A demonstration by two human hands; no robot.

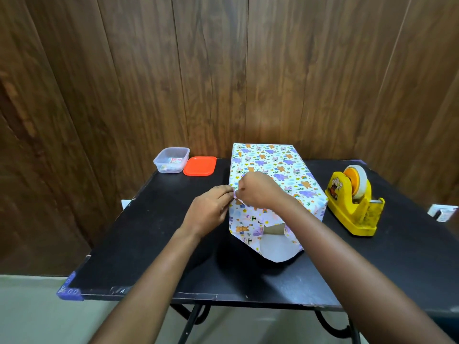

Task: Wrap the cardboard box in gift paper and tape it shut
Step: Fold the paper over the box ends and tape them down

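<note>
Box [273, 175] between tub [171, 160] and dispenser [355, 202]

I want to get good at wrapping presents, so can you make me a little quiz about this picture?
1. True or false: the tape dispenser stands to the right of the box.
2. What colour is the lid beside the clear tub? A green, B orange, C blue.
3. Which end of the box does the paper not fully cover yet?
Key: 1 true. 2 B. 3 The near end, where bare cardboard shows below the right hand.
</note>
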